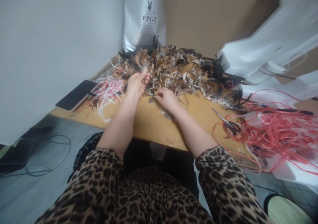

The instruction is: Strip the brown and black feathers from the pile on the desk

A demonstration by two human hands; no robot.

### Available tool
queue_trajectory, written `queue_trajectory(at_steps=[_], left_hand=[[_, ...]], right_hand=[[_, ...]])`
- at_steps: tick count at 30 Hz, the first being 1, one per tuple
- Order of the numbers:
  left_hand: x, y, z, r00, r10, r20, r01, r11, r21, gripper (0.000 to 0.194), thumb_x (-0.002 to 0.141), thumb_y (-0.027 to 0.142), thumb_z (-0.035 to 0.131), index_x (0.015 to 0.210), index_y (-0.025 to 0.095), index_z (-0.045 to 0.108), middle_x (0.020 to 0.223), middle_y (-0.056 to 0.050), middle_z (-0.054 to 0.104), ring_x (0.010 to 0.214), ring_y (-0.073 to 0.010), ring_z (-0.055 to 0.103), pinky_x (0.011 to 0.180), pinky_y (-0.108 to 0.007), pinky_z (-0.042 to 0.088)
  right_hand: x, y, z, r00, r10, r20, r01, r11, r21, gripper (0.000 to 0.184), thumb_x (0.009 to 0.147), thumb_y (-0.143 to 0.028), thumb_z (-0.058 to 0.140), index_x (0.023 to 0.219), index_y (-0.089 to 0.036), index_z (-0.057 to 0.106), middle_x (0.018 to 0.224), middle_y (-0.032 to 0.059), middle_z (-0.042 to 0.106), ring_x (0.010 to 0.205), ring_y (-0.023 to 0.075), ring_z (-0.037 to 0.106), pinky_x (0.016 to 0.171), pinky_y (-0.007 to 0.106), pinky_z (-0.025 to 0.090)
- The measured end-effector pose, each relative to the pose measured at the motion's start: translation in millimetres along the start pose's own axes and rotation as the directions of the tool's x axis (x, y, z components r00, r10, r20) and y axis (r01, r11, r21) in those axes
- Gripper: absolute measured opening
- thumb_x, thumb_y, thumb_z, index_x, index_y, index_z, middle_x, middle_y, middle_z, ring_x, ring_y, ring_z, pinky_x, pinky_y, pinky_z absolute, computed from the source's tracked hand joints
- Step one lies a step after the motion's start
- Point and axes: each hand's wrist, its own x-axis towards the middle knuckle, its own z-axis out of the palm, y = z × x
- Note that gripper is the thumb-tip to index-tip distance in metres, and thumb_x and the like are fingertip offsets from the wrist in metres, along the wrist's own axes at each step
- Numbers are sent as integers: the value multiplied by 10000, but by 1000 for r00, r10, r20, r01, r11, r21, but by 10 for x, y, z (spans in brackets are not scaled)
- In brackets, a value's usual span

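Observation:
A wide heap of brown, black and white feathers (184, 70) covers the far half of a wooden table (154, 124). My left hand (136, 83) is raised at the heap's near edge, fingers pinched on a small bunch of feathers. My right hand (166, 98) rests palm down on the table at the heap's front edge, fingertips pinching a feather there. Both forearms are bare below leopard-print sleeves.
Scissors (227, 121) lie right of my right hand, beside a tangle of red string (275, 131). Pink and white strips (108, 91) and a dark phone (77, 94) sit at the left. A silver bag (145, 17) stands behind; white bags (273, 48) lie at the right.

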Motion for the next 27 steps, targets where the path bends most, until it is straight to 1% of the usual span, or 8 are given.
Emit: queue_trajectory(at_steps=[5, 9, 11, 14, 18, 20, 23, 27], left_hand=[[2, -1, -8, 1000, -8, 13, 9, 999, -46, 100, 773, 193, 696, 772, 117, 630, 654, 13, 656, 515, -4, 557, 482, -83, 412], [6, 17, -19, 1000, -16, 19, 17, 996, -84, 81, 777, 170, 688, 764, 112, 633, 649, 11, 657, 503, -5, 554, 471, -85, 403], [8, 27, -27, 999, -6, 33, 10, 994, -108, 59, 794, 148, 664, 761, 109, 634, 643, 12, 653, 498, -6, 551, 462, -88, 398], [6, 35, -29, 999, -7, 35, 11, 992, -122, 56, 798, 139, 657, 757, 110, 632, 640, 15, 649, 496, -4, 548, 457, -87, 395], [-13, 30, -7, 999, -37, 31, 40, 994, -105, 78, 773, 167, 692, 774, 115, 634, 644, 17, 651, 495, -2, 548, 458, -84, 394], [-31, 21, 11, 998, -50, 41, 54, 994, -95, 95, 765, 174, 701, 767, 112, 629, 642, 15, 650, 495, -3, 548, 459, -85, 396], [-71, 4, 44, 996, -61, 69, 67, 995, -79, 118, 760, 169, 703, 727, 105, 609, 631, 13, 643, 489, -4, 543, 458, -89, 396], [-130, -23, 85, 988, -94, 119, 98, 995, -24, 128, 753, 171, 709, 721, 103, 605, 626, 12, 641, 484, -5, 539, 458, -93, 393]], right_hand=[[44, -131, 33, 998, 37, 57, -23, 973, -232, 227, 810, -329, 530, 888, -212, 708, 986, 83, 679, 905, 227, 622, 759, 314, 446], [49, -117, -101, 977, 115, 181, -46, 936, -348, 212, 770, -222, 497, 806, -196, 704, 902, 91, 712, 850, 227, 640, 691, 292, 425], [30, -49, -244, 958, 143, 247, -49, 935, -351, 188, 731, -197, 521, 773, -195, 705, 840, 77, 720, 795, 203, 638, 662, 271, 410], [-14, 111, -491, 946, 156, 284, -72, 955, -287, 153, 705, -218, 559, 749, -195, 704, 785, 46, 717, 703, 159, 615, 632, 247, 399], [-42, 295, -704, 954, 214, 209, -163, 959, -233, 182, 674, -230, 604, 807, -193, 723, 777, 26, 716, 668, 139, 597, 630, 237, 404], [-36, 317, -704, 966, 207, 152, -179, 968, -175, 204, 675, -223, 602, 832, -187, 727, 804, 25, 719, 697, 139, 605, 647, 234, 412], [-19, 259, -581, 977, 180, 116, -166, 978, -124, 182, 714, -245, 575, 790, -180, 727, 790, 33, 714, 712, 146, 607, 661, 242, 416], [2, 163, -342, 970, 192, 148, -161, 967, -197, 163, 703, -306, 626, 785, -199, 718, 796, 56, 711, 701, 169, 593, 661, 276, 410]])
